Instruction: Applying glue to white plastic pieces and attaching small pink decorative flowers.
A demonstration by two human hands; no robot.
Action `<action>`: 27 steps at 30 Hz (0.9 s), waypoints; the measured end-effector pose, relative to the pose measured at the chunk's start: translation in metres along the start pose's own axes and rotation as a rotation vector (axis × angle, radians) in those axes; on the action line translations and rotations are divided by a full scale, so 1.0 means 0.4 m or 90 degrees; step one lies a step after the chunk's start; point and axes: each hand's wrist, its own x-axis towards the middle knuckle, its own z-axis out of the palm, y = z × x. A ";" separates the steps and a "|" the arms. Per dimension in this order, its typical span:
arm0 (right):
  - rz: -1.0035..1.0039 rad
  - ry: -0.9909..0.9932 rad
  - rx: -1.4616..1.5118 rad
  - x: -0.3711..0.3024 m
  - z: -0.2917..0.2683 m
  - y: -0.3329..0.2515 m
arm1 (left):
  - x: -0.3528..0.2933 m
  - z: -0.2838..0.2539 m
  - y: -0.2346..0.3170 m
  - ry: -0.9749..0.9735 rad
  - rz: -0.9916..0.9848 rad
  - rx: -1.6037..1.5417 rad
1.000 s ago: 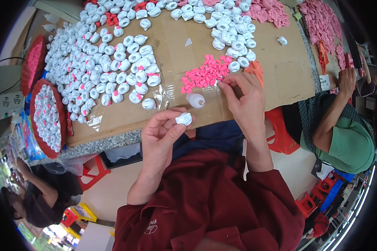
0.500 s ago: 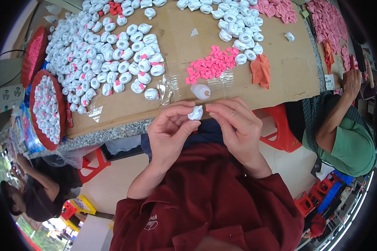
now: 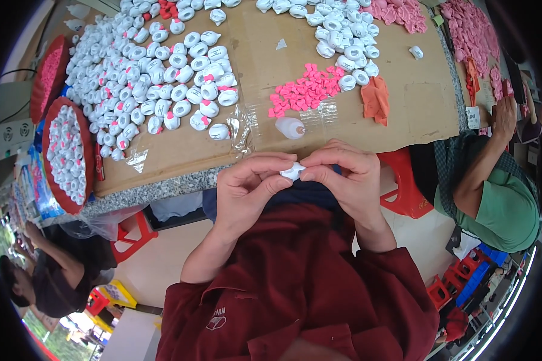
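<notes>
Just past the table's front edge, a small white cat-head-shaped piece [image 3: 292,172] is held up between both hands. My left hand [image 3: 242,191] is closed, its thumb and fingertips pinching the piece from the left. From the other side, the thumb and forefinger of my right hand [image 3: 348,180] close on the piece's right edge. A tiny pink piece that was in the right fingertips is now hidden. Beyond the hands lies a translucent squeeze bottle [image 3: 290,128] with a tan tip. Behind it is a pile of small pink bow-shaped pieces [image 3: 304,91].
White pieces [image 3: 156,78], some with pink bows, cover the table's left; another group [image 3: 346,42] lies far right. An orange cloth-like item [image 3: 374,101] lies nearby. Red trays [image 3: 88,150] stand at the left edge. One person [image 3: 500,204] works at right, another [image 3: 54,271] at left.
My right hand has moved left with the pink piece, and its fingertips now meet the white piece. The white piece has shifted slightly right and down in my left hand.
</notes>
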 end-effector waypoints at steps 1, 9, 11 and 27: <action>0.000 0.000 0.000 0.000 0.002 0.003 | -0.001 0.003 -0.001 0.013 -0.013 -0.037; 0.026 0.069 0.079 0.000 0.006 0.006 | 0.005 0.007 -0.010 0.067 -0.040 -0.076; 0.049 0.081 0.178 -0.001 0.011 0.014 | 0.003 0.009 -0.009 0.069 -0.048 -0.086; 0.096 0.067 0.387 -0.007 0.009 0.050 | 0.001 0.019 -0.018 0.058 -0.094 -0.221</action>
